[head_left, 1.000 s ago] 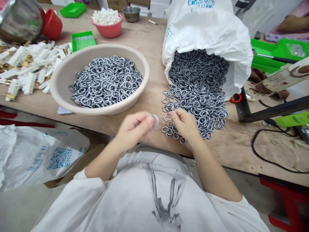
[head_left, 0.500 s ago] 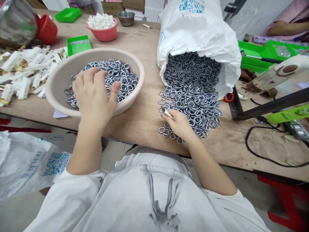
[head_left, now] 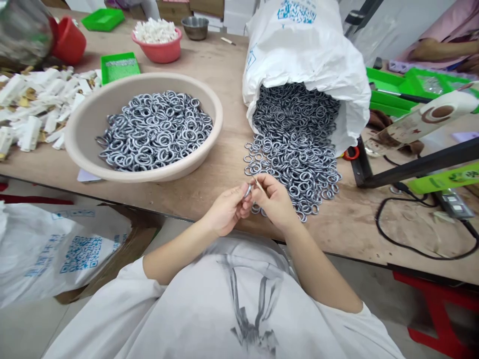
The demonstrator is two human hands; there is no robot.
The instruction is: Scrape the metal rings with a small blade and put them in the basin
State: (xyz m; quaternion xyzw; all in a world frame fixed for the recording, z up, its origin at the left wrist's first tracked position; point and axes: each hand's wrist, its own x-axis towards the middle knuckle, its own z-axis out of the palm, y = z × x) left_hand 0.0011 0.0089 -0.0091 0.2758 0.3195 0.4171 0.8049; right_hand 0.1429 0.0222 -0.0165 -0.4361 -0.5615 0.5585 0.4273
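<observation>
Over the worktop [head_left: 230, 157] near its front edge, pinching ring [head_left: 247, 190] in left hand [head_left: 229, 208], thin stick [head_left: 259, 185] in right hand [head_left: 276, 201].

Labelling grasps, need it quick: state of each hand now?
Left hand: closed, fingers holding a ring.
Right hand: closed, fingers holding a thin pale stick.

I see a glossy, metallic-looking sheen on the loose rings [head_left: 295, 167]. The beige basin [head_left: 84, 129] looks to me like smooth, satin plastic; the white sack [head_left: 299, 55], crinkled plastic; the tabletop [head_left: 228, 104], matt, scuffed wood; the small bowl [head_left: 195, 31], shiny metal; the shirt [head_left: 202, 309], matt, creased cloth.
</observation>
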